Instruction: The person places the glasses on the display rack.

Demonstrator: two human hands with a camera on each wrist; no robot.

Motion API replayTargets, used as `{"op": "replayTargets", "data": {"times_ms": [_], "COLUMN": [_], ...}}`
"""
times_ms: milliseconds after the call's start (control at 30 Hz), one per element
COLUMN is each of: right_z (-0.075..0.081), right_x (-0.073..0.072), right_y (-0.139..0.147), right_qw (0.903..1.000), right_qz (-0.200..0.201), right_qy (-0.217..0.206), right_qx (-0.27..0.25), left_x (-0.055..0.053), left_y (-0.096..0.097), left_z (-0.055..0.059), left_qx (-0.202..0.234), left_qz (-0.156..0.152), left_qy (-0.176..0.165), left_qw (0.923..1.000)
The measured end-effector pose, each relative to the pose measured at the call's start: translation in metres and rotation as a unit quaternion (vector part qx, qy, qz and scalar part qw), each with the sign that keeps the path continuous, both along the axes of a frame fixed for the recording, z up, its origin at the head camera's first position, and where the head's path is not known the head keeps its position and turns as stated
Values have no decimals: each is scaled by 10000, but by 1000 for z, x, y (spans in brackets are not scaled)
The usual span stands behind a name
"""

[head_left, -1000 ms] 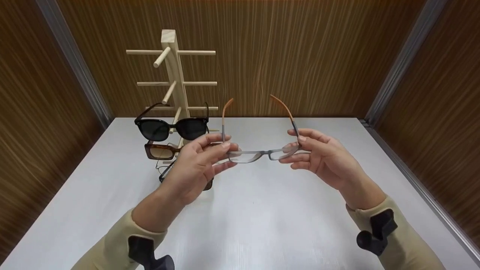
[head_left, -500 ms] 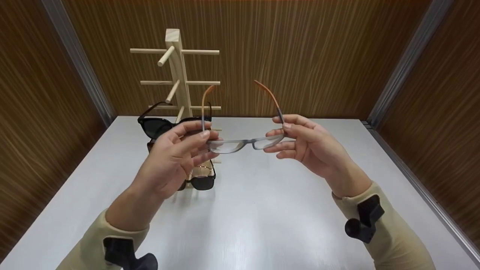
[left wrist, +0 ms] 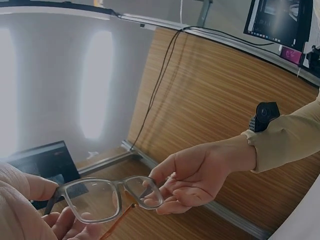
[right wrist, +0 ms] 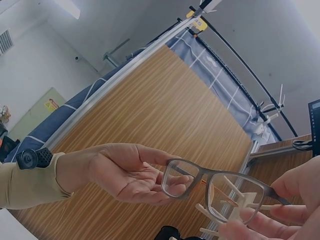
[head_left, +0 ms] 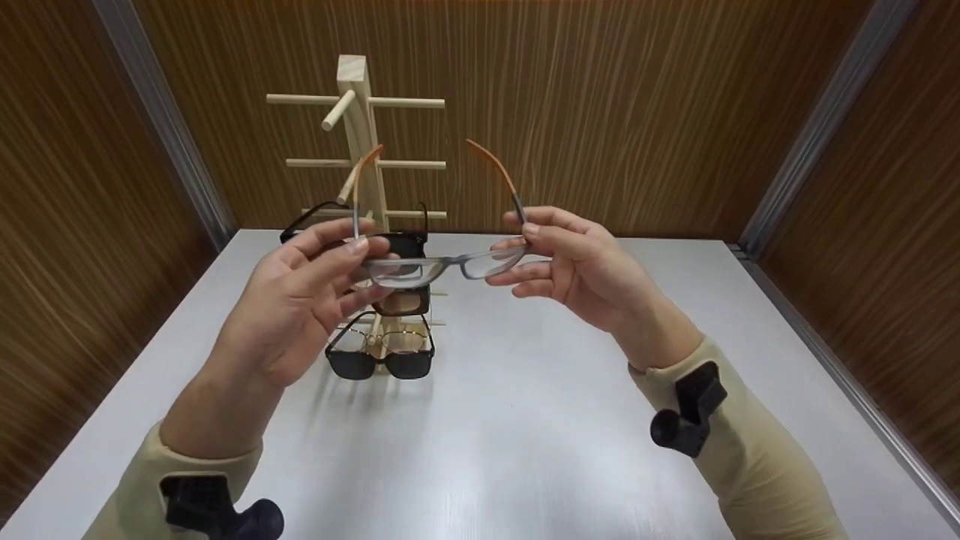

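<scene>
A pair of eyeglasses (head_left: pixel 453 260) with a grey frame and orange temple tips is held up in the air, temples unfolded and pointing away from me. My left hand (head_left: pixel 300 300) pinches it at the left hinge between thumb and fingers. At the opposite hinge, my right hand (head_left: pixel 581 262) grips it the same way. Behind the glasses stands a wooden display rack (head_left: pixel 360 112) with pegs; the left temple overlaps its post in the head view. Both wrist views show the eyeglasses (left wrist: pixel 95 200) spanning the two hands, lenses (right wrist: pixel 232 195) clear.
Lower on the rack hang black sunglasses (head_left: pixel 381 365), thin-rimmed glasses (head_left: pixel 405 341) and brown-tinted glasses (head_left: pixel 401 302). Another dark pair is partly hidden behind my left hand. Wood-grain panels (head_left: pixel 600 112) enclose the white table (head_left: pixel 540 450) at the back and sides.
Both hands have carried the eyeglasses left and upward in the head view, bringing them in front of the rack. The hold on both hinges stays the same.
</scene>
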State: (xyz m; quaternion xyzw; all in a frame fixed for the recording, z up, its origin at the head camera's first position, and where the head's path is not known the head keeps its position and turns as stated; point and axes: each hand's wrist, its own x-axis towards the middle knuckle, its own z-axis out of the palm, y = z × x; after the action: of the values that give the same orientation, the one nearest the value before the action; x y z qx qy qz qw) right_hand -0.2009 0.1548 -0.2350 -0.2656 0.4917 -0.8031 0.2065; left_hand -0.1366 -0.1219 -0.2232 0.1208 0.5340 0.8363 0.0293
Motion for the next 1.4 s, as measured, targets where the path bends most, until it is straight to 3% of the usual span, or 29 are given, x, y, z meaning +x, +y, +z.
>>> {"op": "replayTargets", "data": {"times_ms": [233, 600, 900, 1167, 1400], "right_z": [8, 18, 22, 28, 30], "right_x": [-9, -16, -23, -31, -40], "right_y": [-21, -49, -71, -88, -97], "right_qw": [9999, 9991, 9974, 9974, 9948], "right_qz": [24, -34, -344, -394, -562], "right_qy": [-76, -419, -568, -510, -782], "right_qx": [-87, 6, 267, 331, 320], "left_x": [-3, -14, -26, -37, -50], "left_y": [-18, -45, -67, -84, -86], "left_z": [5, 10, 13, 15, 19], "left_qx": [250, 685, 874, 1382, 1483], "left_qz": [74, -85, -87, -141, 158], "left_qy": [47, 85, -124, -361, -653], "left_qw": [9996, 9976, 9961, 9896, 9867]}}
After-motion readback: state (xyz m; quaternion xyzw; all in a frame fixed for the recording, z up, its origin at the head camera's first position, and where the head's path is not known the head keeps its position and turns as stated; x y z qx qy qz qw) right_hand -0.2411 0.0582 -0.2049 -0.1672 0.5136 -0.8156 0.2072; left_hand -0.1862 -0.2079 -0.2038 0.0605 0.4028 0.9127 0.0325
